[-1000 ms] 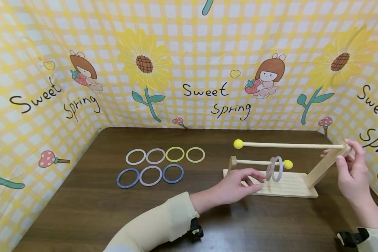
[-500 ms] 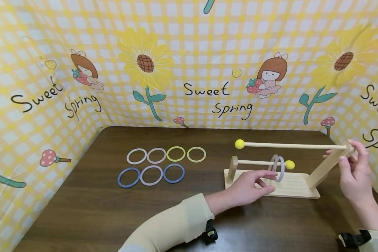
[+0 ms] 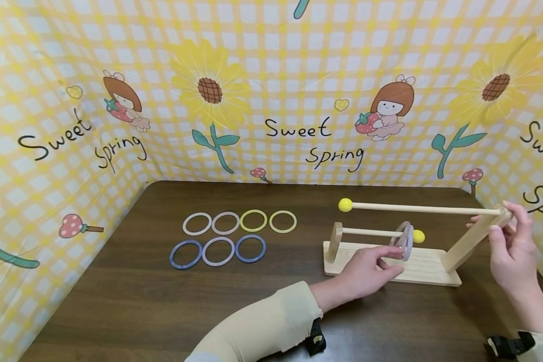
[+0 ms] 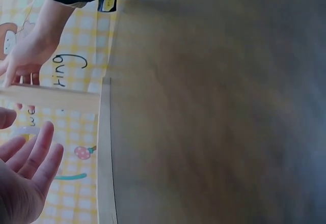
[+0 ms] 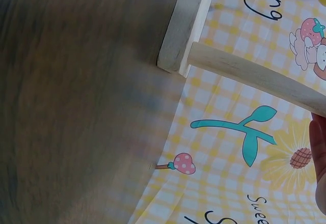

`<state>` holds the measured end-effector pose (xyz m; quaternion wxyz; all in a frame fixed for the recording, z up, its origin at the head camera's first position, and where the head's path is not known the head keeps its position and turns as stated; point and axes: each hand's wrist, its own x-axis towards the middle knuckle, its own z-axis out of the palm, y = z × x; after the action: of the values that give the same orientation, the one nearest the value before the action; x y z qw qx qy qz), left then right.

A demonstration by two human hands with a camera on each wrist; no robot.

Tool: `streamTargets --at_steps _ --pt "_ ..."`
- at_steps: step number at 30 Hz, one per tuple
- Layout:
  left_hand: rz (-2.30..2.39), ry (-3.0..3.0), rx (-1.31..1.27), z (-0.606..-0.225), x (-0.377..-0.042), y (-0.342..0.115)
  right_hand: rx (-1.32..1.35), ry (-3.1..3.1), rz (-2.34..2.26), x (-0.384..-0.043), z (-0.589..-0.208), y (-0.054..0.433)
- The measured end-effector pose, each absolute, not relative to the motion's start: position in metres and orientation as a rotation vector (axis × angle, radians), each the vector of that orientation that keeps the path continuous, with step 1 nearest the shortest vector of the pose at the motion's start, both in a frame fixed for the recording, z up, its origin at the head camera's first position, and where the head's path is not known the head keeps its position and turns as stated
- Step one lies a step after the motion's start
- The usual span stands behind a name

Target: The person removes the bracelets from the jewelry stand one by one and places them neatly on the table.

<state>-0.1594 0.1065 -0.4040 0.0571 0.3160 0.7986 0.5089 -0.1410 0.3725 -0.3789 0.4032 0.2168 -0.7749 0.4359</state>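
Observation:
A wooden stand (image 3: 425, 264) has a long upper rod (image 3: 421, 207) and a shorter lower rod (image 3: 366, 232), each tipped with a yellow ball. Pale lilac rings (image 3: 408, 244) hang together on the lower rod, close by its ball. At them are the fingertips of my left hand (image 3: 366, 271), index finger and thumb extended and apart; the left wrist view shows its other fingers (image 4: 38, 155) loosely spread. My right hand (image 3: 516, 251) grips the top of the slanted upright (image 3: 470, 241), thumb in front. Only part of that hand enters the right wrist view, beside the upright (image 5: 254, 76).
Left of the stand, several rings lie flat in two rows on the brown table (image 3: 117, 301): among them a yellow ring (image 3: 253, 231), a blue ring (image 3: 251, 260) and a lilac ring (image 3: 218, 263). A checked cloth (image 3: 276, 75) encloses the table's back and sides.
My left hand has moved right along the lower rod, and the lilac rings have slid closer to the yellow ball, now tilted and bunched. My right hand keeps its grip on the upright.

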Motion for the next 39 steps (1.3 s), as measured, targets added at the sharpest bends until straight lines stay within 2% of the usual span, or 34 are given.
streamTargets --at_steps 13,39 --pt "1.542 2.506 0.929 -0.406 -0.150 0.124 0.543 -1.966 1.092 -0.140 -0.378 0.372" --pt "1.807 2.390 0.943 -0.400 -0.152 0.125 0.525 -1.979 1.092 -0.139 -0.377 0.370"
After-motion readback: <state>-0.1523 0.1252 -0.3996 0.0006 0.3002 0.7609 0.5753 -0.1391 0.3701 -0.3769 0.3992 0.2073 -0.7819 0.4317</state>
